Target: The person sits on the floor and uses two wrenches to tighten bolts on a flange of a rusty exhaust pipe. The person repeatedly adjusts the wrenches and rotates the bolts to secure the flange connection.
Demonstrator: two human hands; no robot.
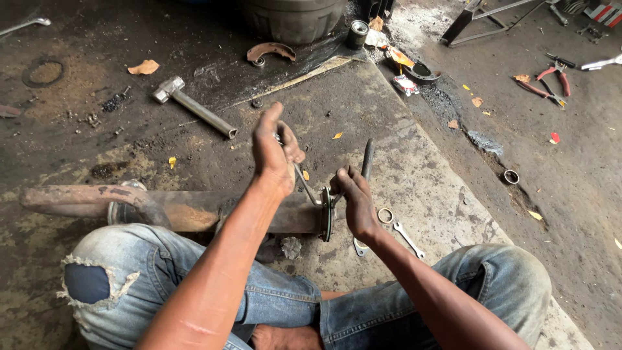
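L hand (275,152) raised at frame centre, wrist cocked, grip clamped on a thin bent metal rod (306,185) running down to the flanged end of the rusty tube (194,210) lying across the floor, mid-left. R hand (353,201) just beside the flange, grip closed on a dark chisel (367,159) pointing up. Open concrete to the right; spanner (408,238) and ring (385,215) near R wrist, hammer (193,107) well apart upper left.

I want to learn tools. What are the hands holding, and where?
The left hand grips the upper end of a thin bent metal tool. The right hand grips a dark rod near its lower end, at the rusty pipe's flange.
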